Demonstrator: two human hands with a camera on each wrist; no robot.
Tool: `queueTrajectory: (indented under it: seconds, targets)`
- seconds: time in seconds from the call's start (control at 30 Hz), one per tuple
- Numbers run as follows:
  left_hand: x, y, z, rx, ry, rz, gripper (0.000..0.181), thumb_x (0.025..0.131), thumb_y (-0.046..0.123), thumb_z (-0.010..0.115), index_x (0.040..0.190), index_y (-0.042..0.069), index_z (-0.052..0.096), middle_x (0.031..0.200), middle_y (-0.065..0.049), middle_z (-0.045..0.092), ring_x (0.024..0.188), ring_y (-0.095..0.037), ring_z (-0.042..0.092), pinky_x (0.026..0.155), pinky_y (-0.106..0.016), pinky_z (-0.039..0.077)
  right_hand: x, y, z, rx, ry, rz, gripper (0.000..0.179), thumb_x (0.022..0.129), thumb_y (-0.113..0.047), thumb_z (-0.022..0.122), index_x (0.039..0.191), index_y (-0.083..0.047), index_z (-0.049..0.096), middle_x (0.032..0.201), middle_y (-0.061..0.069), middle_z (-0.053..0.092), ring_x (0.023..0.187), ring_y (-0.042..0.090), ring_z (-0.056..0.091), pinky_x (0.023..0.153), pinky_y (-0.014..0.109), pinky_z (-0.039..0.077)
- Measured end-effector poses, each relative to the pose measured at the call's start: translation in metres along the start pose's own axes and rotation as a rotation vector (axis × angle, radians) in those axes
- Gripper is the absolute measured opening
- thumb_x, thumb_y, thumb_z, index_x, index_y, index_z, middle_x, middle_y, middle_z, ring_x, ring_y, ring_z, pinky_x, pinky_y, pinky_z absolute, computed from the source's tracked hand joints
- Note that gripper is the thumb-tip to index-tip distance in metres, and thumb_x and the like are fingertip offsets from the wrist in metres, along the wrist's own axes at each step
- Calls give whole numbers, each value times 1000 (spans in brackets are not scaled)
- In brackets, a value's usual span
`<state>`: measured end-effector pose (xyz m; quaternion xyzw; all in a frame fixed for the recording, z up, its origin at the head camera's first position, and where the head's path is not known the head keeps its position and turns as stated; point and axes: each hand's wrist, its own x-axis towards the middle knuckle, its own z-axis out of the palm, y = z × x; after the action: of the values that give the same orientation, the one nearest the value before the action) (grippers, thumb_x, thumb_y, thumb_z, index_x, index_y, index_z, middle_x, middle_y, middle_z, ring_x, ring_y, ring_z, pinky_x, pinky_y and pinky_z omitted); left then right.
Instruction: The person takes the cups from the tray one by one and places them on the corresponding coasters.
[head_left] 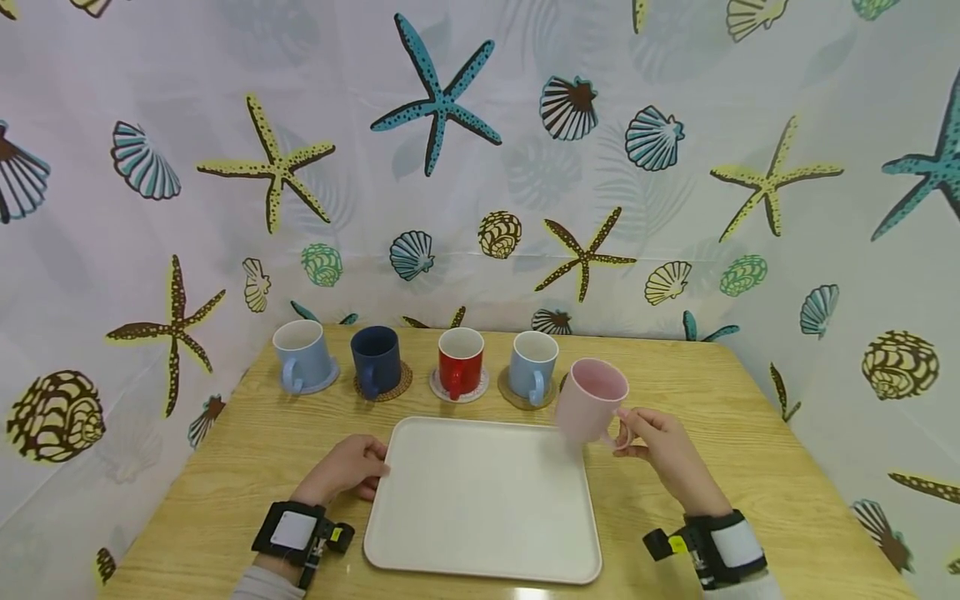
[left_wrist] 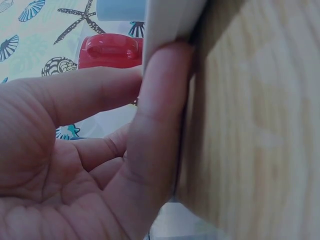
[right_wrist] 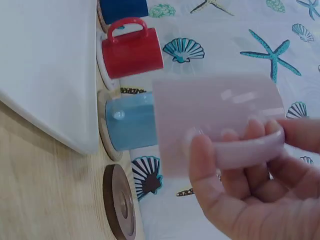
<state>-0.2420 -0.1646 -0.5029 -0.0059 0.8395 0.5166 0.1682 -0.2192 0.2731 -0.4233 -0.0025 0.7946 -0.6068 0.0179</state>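
Note:
A pink mug (head_left: 585,408) is raised over the back right corner of a white rectangular tray (head_left: 480,500). My right hand (head_left: 660,446) grips it by the handle (right_wrist: 250,150), fingers curled round the loop. At the tray's left rim, my left hand (head_left: 352,467) pinches the edge between thumb (left_wrist: 165,100) and forefinger. In the right wrist view, a dark wooden coaster (right_wrist: 120,202) with no mug on it lies beside the light blue mug (right_wrist: 130,122).
Along the table's back stand a wide pale blue mug (head_left: 303,358), a navy mug (head_left: 377,358), a red mug (head_left: 461,367) and the light blue mug, each on a coaster. Behind them hangs a cloth (head_left: 480,183) printed with starfish and shells. The table (head_left: 697,400) is wooden.

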Motion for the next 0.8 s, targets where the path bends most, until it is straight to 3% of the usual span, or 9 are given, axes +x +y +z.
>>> queueTrajectory:
  seconds: [0.17, 0.33, 0.57, 0.8]
  targets:
    - [0, -1, -4, -16, -14, -2, 24, 83, 4, 61, 105, -4, 57, 80, -12, 60, 62, -19, 62, 56, -36, 56, 27, 1, -1, 44, 147, -33, 53, 91, -41, 53, 72, 8, 48, 76, 8, 54, 78, 21, 58, 73, 35, 58]
    - [0, -2, -4, -14, -12, -4, 25, 83, 5, 61, 105, -4, 57, 81, -13, 60, 62, -20, 63, 57, -36, 57, 54, 10, 4, 76, 233, -16, 60, 90, -44, 53, 81, 15, 46, 82, 11, 54, 83, 22, 57, 76, 36, 58]
    - [2, -4, 2, -12, 18, -26, 26, 81, 4, 63, 106, -3, 58, 81, -12, 62, 63, -20, 63, 56, -36, 57, 72, 30, 10, 62, 301, 44, 61, 90, -46, 51, 86, 15, 46, 86, 12, 55, 84, 22, 56, 81, 37, 57]
    - [2, -2, 3, -8, 34, -34, 24, 81, 3, 63, 104, -3, 59, 80, -12, 61, 62, -20, 62, 55, -37, 56, 80, 48, 13, 32, 336, 46, 63, 91, -45, 51, 86, 18, 47, 87, 11, 56, 85, 20, 58, 79, 38, 58]
